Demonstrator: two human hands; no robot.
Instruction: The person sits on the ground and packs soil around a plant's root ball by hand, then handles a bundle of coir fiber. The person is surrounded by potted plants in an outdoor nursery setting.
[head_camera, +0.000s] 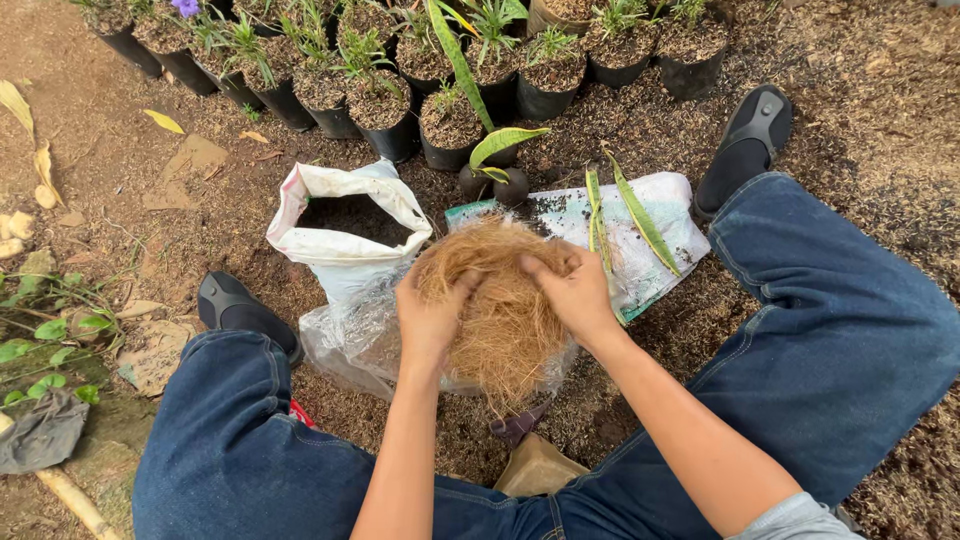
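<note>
While both hands work at it, the principal item is a wad of brown coconut fibre (505, 305), loose and stringy, held above a clear plastic bag (345, 335) that lies crumpled on the ground between the person's knees.

Hands: left hand (430, 315) grasping the fibre wad at its left side, fingers curled into the strands; right hand (575, 290) grasping the wad at its upper right, fingers pressed in from above. Neither hand is released.

Items placed relative to the fibre wad:
- White sack (345, 215), mouth rolled open, dark soil inside; just up and left of the wad, touching the clear bag.
- Flat printed plastic bag (655, 215), dusted with soil, just right of and behind the wad.
- Two long green leaf cuttings (630, 215) lying on that flat bag (one broad, one narrow).
- Small dark pot with a curled green leaf (497, 165), directly behind the wad.
- Rows of black nursery bags (380, 105) filled with soil and small plants, well behind the wad.
- Dark shoes, one (240, 310) to the left, one (748, 145) far up and right.
- Blue jeans (840, 330) on both sides of the wad.
- Brown paper-like object (538, 468) just below the wad, kind unclear.
</note>
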